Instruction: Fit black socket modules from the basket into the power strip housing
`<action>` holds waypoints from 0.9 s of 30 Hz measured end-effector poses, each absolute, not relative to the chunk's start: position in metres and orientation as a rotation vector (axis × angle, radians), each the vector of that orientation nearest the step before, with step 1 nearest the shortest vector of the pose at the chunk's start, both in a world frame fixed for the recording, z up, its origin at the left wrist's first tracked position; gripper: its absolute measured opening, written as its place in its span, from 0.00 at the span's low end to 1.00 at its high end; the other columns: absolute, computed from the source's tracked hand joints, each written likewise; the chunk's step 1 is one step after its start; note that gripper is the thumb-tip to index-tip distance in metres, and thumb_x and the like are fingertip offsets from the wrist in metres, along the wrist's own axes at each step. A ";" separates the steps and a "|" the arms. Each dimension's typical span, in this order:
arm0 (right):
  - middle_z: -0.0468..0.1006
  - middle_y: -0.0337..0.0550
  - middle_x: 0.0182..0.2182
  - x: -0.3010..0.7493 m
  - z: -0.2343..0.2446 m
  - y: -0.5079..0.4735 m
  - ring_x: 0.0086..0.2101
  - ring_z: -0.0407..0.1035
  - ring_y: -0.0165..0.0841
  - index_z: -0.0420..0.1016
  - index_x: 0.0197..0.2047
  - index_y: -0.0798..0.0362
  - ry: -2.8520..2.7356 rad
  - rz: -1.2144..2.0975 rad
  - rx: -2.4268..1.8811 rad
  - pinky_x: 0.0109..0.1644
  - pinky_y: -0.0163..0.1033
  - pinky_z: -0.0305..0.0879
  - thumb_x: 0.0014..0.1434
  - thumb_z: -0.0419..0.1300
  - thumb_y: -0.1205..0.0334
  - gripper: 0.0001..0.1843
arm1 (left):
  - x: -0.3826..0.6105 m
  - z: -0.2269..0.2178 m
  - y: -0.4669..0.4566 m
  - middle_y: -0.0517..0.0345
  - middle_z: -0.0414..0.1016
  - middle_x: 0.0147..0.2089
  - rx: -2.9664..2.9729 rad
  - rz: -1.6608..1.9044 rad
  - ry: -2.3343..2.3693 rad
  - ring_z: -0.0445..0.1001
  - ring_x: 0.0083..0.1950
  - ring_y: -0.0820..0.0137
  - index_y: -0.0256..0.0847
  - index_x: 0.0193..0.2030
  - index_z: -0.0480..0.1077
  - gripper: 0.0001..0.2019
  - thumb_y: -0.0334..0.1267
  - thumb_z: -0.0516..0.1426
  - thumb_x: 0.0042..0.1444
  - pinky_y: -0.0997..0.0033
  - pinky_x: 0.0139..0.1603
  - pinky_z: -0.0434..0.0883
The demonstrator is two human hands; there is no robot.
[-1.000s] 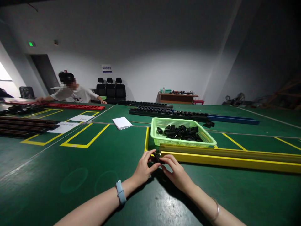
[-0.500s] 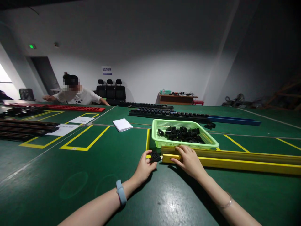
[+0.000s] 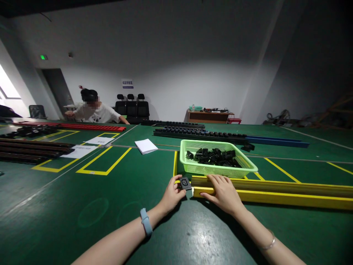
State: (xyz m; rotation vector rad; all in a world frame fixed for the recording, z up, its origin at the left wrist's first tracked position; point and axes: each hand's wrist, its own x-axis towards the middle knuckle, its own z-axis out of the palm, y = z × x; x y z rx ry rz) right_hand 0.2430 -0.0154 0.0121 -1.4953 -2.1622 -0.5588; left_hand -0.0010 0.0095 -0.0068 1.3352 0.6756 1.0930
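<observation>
1 black socket: in the left hand, grip pinching it, just beside the end of 1 yellow rail. Right hand: grip clasped across the rail, shifted there from the socket since 1 second ago. 1 green basket of black parts: behind the rail.

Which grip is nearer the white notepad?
Left. The left grip, holding a black socket, is right of the notepad and closer to the camera; the right grip is farther right, on the yellow rail near its left end.
</observation>
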 end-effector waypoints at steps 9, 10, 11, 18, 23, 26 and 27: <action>0.74 0.55 0.49 0.241 0.010 -0.024 0.48 0.67 0.46 0.65 0.58 0.55 -2.184 -0.556 -1.476 0.54 0.52 0.58 0.56 0.53 0.36 0.36 | 0.001 -0.011 0.010 0.39 0.71 0.55 1.345 0.996 0.607 0.72 0.56 0.61 0.37 0.60 0.55 0.32 0.32 0.62 0.49 0.55 0.60 0.64; 0.73 0.55 0.49 0.241 0.010 -0.024 0.49 0.66 0.46 0.65 0.59 0.55 -2.187 -0.555 -1.477 0.54 0.52 0.58 0.56 0.53 0.36 0.37 | 0.001 -0.012 0.010 0.38 0.71 0.55 1.342 0.998 0.599 0.72 0.56 0.61 0.36 0.60 0.55 0.33 0.32 0.62 0.49 0.54 0.60 0.64; 0.73 0.55 0.49 0.241 0.010 -0.024 0.49 0.66 0.46 0.64 0.59 0.55 -2.187 -0.555 -1.477 0.54 0.52 0.58 0.56 0.53 0.36 0.37 | 0.001 -0.012 0.011 0.37 0.71 0.55 1.340 1.000 0.595 0.72 0.56 0.61 0.36 0.61 0.54 0.33 0.33 0.62 0.49 0.54 0.61 0.63; 0.74 0.55 0.50 0.242 0.009 -0.024 0.50 0.66 0.46 0.64 0.60 0.55 -2.178 -0.560 -1.467 0.53 0.52 0.60 0.56 0.54 0.36 0.38 | 0.000 -0.008 0.011 0.38 0.67 0.60 1.328 0.965 0.557 0.69 0.60 0.60 0.39 0.65 0.53 0.37 0.40 0.63 0.51 0.54 0.62 0.61; 0.73 0.56 0.51 0.241 0.006 -0.023 0.50 0.66 0.47 0.63 0.61 0.56 -2.191 -0.578 -1.489 0.55 0.52 0.60 0.56 0.54 0.35 0.39 | 0.000 -0.009 0.011 0.41 0.55 0.68 1.324 0.985 0.548 0.62 0.65 0.58 0.40 0.66 0.54 0.38 0.41 0.63 0.50 0.52 0.65 0.58; 0.73 0.57 0.51 0.234 0.004 -0.025 0.50 0.66 0.48 0.63 0.60 0.57 -2.185 -0.602 -1.487 0.55 0.53 0.60 0.55 0.55 0.35 0.40 | -0.001 -0.013 0.013 0.40 0.52 0.69 1.334 0.994 0.547 0.61 0.65 0.58 0.39 0.67 0.53 0.39 0.40 0.63 0.49 0.53 0.66 0.57; 0.73 0.57 0.51 0.231 0.004 -0.026 0.50 0.66 0.48 0.63 0.61 0.57 -2.185 -0.609 -1.482 0.55 0.53 0.60 0.55 0.55 0.35 0.40 | -0.001 -0.014 0.014 0.40 0.52 0.69 1.345 0.997 0.560 0.62 0.65 0.59 0.39 0.67 0.54 0.38 0.39 0.63 0.49 0.53 0.66 0.56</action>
